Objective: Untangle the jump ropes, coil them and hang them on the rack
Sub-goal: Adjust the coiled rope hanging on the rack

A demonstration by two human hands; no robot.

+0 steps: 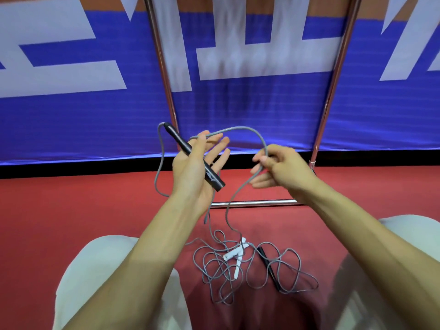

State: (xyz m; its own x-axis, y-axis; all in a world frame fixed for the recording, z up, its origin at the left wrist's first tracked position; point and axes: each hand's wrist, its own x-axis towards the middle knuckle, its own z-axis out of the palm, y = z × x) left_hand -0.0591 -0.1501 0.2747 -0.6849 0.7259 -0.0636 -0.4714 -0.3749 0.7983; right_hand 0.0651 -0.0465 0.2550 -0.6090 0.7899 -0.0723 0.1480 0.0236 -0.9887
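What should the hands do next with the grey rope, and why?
Probably the right hand should carry the grey rope it pinches across to the left hand, laying a loop beside the black handle held there. The rope arcs between both hands, and the rest lies in a tangle on the floor.

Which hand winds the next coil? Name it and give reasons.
Right. The right hand pinches the grey rope on its loose run; the left hand holds the black handle, rope draped over its fingers.
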